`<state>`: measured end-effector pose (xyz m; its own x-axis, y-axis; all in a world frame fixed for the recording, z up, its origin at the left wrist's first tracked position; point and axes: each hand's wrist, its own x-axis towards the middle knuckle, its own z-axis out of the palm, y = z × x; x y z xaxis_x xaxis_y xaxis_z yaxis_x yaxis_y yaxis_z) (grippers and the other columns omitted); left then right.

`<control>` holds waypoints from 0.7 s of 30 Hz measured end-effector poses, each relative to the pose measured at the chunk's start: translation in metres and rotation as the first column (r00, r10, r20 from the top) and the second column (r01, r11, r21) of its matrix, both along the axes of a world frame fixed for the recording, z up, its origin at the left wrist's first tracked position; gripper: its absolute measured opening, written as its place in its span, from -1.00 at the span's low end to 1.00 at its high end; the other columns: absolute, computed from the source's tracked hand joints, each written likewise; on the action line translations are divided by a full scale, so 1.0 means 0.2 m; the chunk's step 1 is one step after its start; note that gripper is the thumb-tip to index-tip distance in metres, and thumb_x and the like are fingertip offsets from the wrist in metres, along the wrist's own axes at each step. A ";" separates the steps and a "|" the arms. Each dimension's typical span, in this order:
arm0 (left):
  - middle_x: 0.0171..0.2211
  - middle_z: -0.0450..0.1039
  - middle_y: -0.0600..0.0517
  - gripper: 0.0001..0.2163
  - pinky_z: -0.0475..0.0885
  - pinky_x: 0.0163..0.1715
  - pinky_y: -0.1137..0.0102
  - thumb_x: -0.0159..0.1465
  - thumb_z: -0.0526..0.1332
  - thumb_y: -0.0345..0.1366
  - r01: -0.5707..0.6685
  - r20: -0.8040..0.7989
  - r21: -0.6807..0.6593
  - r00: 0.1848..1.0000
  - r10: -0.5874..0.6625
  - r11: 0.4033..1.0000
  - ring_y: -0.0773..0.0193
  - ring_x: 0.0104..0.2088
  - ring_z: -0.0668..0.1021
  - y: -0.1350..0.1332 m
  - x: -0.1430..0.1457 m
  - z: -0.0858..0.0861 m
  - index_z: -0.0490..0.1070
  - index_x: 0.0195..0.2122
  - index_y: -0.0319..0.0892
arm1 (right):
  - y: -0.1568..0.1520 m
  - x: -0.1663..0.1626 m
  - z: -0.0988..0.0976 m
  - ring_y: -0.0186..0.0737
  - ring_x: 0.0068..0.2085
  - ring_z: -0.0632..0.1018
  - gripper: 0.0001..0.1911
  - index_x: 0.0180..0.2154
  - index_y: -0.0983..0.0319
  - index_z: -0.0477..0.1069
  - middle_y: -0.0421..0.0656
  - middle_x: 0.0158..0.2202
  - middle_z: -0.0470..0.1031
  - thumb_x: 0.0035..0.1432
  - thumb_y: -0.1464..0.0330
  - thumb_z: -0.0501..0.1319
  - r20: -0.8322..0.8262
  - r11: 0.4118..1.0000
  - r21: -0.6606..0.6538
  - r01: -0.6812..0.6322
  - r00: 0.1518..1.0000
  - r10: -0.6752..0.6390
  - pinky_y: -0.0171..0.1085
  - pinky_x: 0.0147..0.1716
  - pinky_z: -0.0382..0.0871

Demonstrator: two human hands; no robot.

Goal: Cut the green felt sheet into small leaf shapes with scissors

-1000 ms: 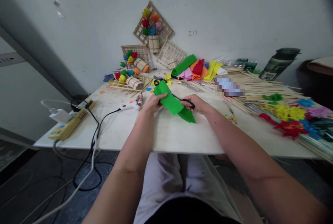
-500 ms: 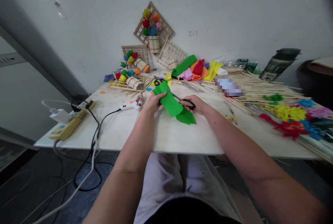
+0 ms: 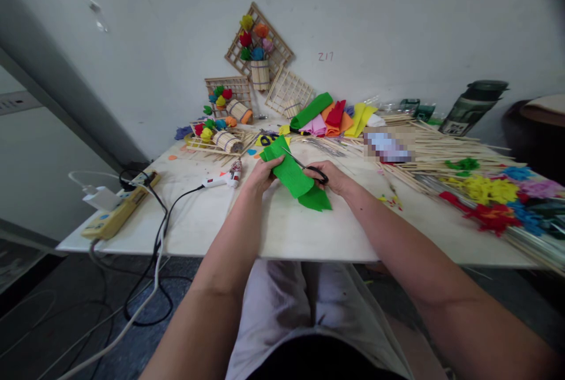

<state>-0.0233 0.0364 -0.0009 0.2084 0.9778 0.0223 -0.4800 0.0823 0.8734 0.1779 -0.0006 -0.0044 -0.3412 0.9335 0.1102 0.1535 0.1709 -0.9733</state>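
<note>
My left hand (image 3: 265, 175) pinches the left edge of a green felt piece (image 3: 293, 174), thumb on top. The felt is held over the table, and its lower end hangs folded toward me. In my right hand (image 3: 329, 175) are scissors with black handles (image 3: 318, 175), fingers through the loops. Their blades point up and left and lie across the upper right part of the felt; I cannot tell how far they are into it. A white glue gun (image 3: 223, 178) rests on the table left of my left hand.
Lattice panels with felt flowers (image 3: 258, 45) stand at the back wall. Folded felt (image 3: 338, 118), thin wooden sticks (image 3: 435, 145) and a dark bottle (image 3: 474, 108) fill the back right. Bright flower shapes (image 3: 489, 192) lie at right. A yellow power strip (image 3: 112, 212) with cables sits at left.
My right hand and the scissors have shifted very slightly left toward the felt. The left hand keeps its hold, and the rest of the table looks the same.
</note>
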 end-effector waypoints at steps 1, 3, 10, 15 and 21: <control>-0.33 0.59 -0.04 -0.66 0.53 -0.09 0.24 -0.08 0.46 -0.40 0.001 0.003 0.002 1.000 -0.001 1.000 0.12 -0.22 0.63 0.00 0.00 0.00 0.48 -0.26 -0.25 | 0.00 0.00 0.00 -0.47 -0.73 0.20 -0.66 -0.51 0.27 0.38 -0.33 -0.71 0.22 0.01 0.11 0.29 0.003 1.000 0.003 0.008 1.000 -0.008 -0.41 -0.77 0.02; -0.32 0.59 -0.04 -0.66 0.52 -0.08 0.23 -0.09 0.46 -0.40 -0.001 0.007 0.001 1.000 0.001 1.000 0.12 -0.21 0.63 0.00 0.00 0.00 0.48 -0.25 -0.24 | 0.01 0.00 -0.01 -0.47 -0.73 0.20 -0.68 -0.51 0.27 0.39 -0.33 -0.72 0.23 -0.01 0.13 0.29 0.010 1.000 0.012 0.021 1.000 -0.021 -0.41 -0.77 0.01; -0.33 0.59 -0.02 -0.62 0.52 -0.10 0.26 -0.12 0.47 -0.39 -0.020 0.026 -0.010 0.999 0.020 1.000 0.17 -0.26 0.63 0.01 -0.01 -0.01 0.48 -0.24 -0.24 | 0.01 0.00 -0.01 -0.48 -0.73 0.18 -0.76 -0.55 0.27 0.38 -0.33 -0.75 0.21 -0.05 0.24 0.30 0.008 0.999 0.013 0.034 0.999 -0.034 -0.42 -0.77 -0.02; -0.36 0.59 0.00 -0.65 0.52 -0.12 0.29 -0.10 0.46 -0.36 -0.107 0.035 -0.022 0.994 0.108 0.994 0.19 -0.29 0.62 0.01 -0.01 0.01 0.48 -0.26 -0.23 | -0.03 -0.02 0.04 -0.48 -0.74 0.17 -0.77 -0.50 0.31 0.45 -0.30 -0.75 0.23 -0.04 0.24 0.28 -0.011 0.994 -0.094 0.056 0.998 -0.057 -0.41 -0.80 -0.04; -0.36 0.59 0.01 -0.65 0.52 -0.14 0.31 -0.13 0.47 -0.35 -0.123 -0.001 -0.007 0.992 0.123 0.992 0.17 -0.25 0.63 0.01 -0.01 0.01 0.48 -0.29 -0.22 | -0.02 -0.02 0.04 -0.47 -0.74 0.19 -0.80 -0.46 0.32 0.46 -0.28 -0.73 0.27 0.00 0.29 0.26 -0.045 0.991 -0.131 0.031 0.998 -0.037 -0.42 -0.79 0.00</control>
